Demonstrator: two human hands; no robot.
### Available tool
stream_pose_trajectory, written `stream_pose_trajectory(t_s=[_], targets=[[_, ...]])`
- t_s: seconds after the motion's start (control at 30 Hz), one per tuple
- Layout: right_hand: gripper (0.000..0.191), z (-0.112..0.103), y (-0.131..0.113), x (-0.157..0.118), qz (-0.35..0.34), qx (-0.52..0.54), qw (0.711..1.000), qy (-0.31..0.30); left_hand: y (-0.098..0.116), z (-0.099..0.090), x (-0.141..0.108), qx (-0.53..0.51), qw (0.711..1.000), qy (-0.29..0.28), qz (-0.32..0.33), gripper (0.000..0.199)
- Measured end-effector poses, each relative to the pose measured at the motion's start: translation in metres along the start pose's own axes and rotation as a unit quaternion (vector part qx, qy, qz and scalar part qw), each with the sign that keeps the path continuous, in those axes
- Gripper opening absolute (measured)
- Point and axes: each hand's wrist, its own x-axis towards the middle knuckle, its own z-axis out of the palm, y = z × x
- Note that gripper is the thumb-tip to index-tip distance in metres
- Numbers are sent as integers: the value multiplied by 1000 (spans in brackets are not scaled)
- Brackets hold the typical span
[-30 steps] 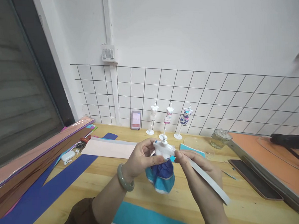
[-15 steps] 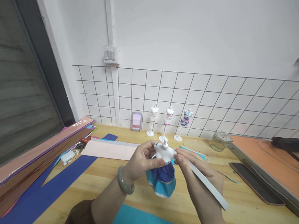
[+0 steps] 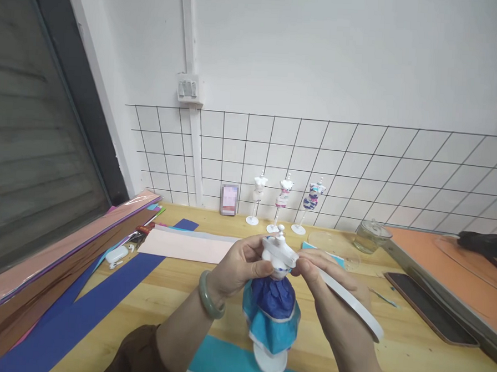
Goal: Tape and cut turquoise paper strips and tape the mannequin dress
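Note:
A small white dress-form mannequin [image 3: 278,271] wears a layered skirt [image 3: 272,315] of dark blue and turquoise crinkled paper with pale edging. Its round white base [image 3: 270,360] shows below the hem, over the turquoise sheet. My left hand [image 3: 248,264] is closed around the torso from the left, its thumb across the front. In the pinched fingers of my right hand [image 3: 330,282] is a narrow white strip [image 3: 354,307]; one part crosses the mannequin's upper chest and the free end trails back over the hand.
Three more small mannequins [image 3: 313,198] stand by the wall, near a propped phone [image 3: 229,200]. A lidded glass jar [image 3: 371,236] and a dark phone [image 3: 429,306] lie right. Pink [image 3: 195,245], dark blue [image 3: 104,306] and turquoise sheets [image 3: 223,357] cover parts of the table, with an earbud case [image 3: 116,254] left.
The held mannequin has tipped, so its round base now shows under the skirt. The strip's trailing end curves more. Both hands keep their grip, and the whole view has shifted slightly.

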Motion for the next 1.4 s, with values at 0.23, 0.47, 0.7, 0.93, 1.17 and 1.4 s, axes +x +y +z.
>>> stream_pose_trajectory(t_s=[0.23,0.47,0.7,0.93,1.17,1.4], targets=[[8,4,-1,-2,-19,-24,997,71,1,-1,4,-23,1000,5,-8,51],[5,5,-3,-7,-97,-46,990,89,6,-4,2,20,999,21,13,40],[3,11,-4,-10,-147,-45,982,113,5,-6,3,72,997,6,31,44],[5,13,-2,-12,-148,-121,967,169,3,8,-2,195,978,32,64,38],[18,13,16,-12,-251,-212,936,123,2,22,-4,351,923,105,115,45],[32,12,17,-11,-363,-219,902,86,-2,18,-3,399,893,146,149,41]])
